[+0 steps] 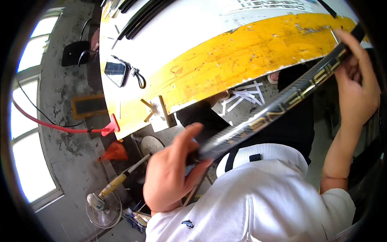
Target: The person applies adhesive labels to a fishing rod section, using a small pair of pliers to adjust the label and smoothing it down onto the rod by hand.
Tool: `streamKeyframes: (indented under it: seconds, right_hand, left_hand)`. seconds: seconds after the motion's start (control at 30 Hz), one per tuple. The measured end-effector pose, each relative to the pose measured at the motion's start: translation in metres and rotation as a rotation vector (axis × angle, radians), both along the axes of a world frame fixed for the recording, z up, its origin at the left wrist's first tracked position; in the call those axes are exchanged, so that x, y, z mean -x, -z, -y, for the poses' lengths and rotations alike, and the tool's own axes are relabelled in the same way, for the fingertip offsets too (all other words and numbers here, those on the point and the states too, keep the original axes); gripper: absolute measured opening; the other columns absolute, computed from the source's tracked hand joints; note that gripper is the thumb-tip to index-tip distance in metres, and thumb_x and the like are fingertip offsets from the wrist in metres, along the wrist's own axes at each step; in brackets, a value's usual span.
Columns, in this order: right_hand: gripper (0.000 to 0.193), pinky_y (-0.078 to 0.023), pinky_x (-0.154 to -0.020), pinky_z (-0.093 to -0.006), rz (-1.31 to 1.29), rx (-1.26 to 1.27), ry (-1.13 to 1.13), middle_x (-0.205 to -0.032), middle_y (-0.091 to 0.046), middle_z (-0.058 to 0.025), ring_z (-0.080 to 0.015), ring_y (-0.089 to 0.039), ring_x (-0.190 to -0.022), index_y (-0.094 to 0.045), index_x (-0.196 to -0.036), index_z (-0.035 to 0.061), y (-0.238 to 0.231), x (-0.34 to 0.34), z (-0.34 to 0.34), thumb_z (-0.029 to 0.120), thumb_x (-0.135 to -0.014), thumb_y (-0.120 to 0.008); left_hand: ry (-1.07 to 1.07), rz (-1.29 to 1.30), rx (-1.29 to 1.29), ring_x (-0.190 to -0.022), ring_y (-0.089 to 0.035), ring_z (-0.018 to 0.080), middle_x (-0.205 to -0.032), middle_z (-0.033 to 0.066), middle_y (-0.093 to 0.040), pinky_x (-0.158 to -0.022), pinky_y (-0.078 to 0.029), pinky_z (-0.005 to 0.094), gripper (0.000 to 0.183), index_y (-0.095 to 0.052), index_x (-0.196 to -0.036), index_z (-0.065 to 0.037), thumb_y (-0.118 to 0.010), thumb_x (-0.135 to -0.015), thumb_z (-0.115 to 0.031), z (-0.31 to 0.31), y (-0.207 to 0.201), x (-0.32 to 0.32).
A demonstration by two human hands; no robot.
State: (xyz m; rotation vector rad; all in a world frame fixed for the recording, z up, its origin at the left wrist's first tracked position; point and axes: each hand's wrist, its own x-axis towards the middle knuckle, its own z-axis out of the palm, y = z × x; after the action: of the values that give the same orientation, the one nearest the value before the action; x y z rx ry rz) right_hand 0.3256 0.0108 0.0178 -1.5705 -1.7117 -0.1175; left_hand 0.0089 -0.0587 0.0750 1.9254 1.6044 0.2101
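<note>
A dark, glossy tube with a woven carbon look and gold lettering (278,107) slants in front of my body, from lower left to upper right. Around its lower end curl the thumb and fingers of my left hand (171,169), slightly blurred. Near the upper end, my right hand (356,76) grips the tube, one finger laid along it and the others bent. A thin pale strip (335,37) shows by that fingertip; whether it is held I cannot tell. The tube passes over my lap, close to the table's front edge.
The yellow table (209,68) has a white sheet (181,36) on it. Black tubes (141,20) and a phone (116,71) lie there. A metal clamp (157,113) sits on the near edge. Paper strips (246,97) litter the floor; a fan (105,207) stands left.
</note>
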Motion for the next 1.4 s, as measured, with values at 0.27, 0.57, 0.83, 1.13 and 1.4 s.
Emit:
streamKeyframes:
  seconds: [0.27, 0.57, 0.83, 1.13, 1.4]
  right_hand:
    - [0.044, -0.040, -0.062, -0.0200, -0.192, -0.360, -0.229, -0.081, -0.053, -0.0011, -0.0073, -0.048, -0.070, -0.064, -0.119, 0.0087, -0.015, -0.007, -0.026, -0.009, -0.078, -0.066]
    - [0.037, -0.047, -0.073, -0.0237, -0.188, -0.476, -0.372, -0.094, -0.059, -0.0080, -0.0130, -0.057, -0.083, -0.060, -0.120, 0.0024, -0.016, 0.005, -0.027, -0.008, -0.084, -0.060]
    - [0.032, -0.053, -0.082, -0.0269, -0.159, -0.509, -0.473, -0.105, -0.065, -0.0141, -0.0181, -0.064, -0.094, -0.057, -0.121, -0.0032, -0.019, 0.014, -0.026, -0.007, -0.089, -0.054]
    - [0.059, -0.031, -0.044, -0.0158, -1.029, 0.226, -0.548, -0.086, -0.065, -0.0078, -0.0010, -0.044, -0.050, -0.037, -0.138, -0.0025, -0.011, 0.025, 0.024, 0.026, -0.091, -0.059]
    - [0.024, -0.022, -0.035, -0.0160, -1.031, 0.589, -0.546, -0.058, -0.048, 0.0018, -0.0001, -0.034, -0.038, -0.054, -0.080, 0.0033, -0.017, 0.052, 0.037, 0.026, -0.084, -0.061]
  left_hand:
    - [-0.013, 0.701, 0.451, -0.063, -0.058, 0.0158, -0.076, 0.0106, -0.061, -0.057, -0.044, 0.0272, 0.035, -0.052, -0.100, 0.002, -0.075, -0.083, -0.018, 0.057, 0.048, -0.028]
    - [-0.103, 0.815, 0.615, -0.080, -0.055, 0.0123, -0.087, 0.0062, -0.060, -0.073, -0.042, 0.0251, 0.030, -0.053, -0.100, 0.000, -0.073, -0.083, -0.015, 0.081, 0.051, -0.035]
    - [-0.123, 0.789, 0.571, -0.076, -0.054, 0.0111, -0.086, 0.0065, -0.059, -0.070, -0.042, 0.0246, 0.030, -0.052, -0.100, 0.002, -0.072, -0.082, -0.013, 0.092, 0.055, -0.032]
    - [-0.161, 0.789, 0.460, -0.074, -0.054, 0.0109, -0.084, 0.0071, -0.059, -0.069, -0.042, 0.0247, 0.026, -0.050, -0.096, 0.002, -0.069, -0.082, -0.009, 0.101, 0.056, -0.033]
    - [-0.041, 0.710, 0.349, -0.067, -0.054, 0.0098, -0.077, 0.0061, -0.061, -0.063, -0.042, 0.0238, 0.021, -0.051, -0.094, 0.002, -0.067, -0.084, -0.006, 0.094, 0.058, -0.042]
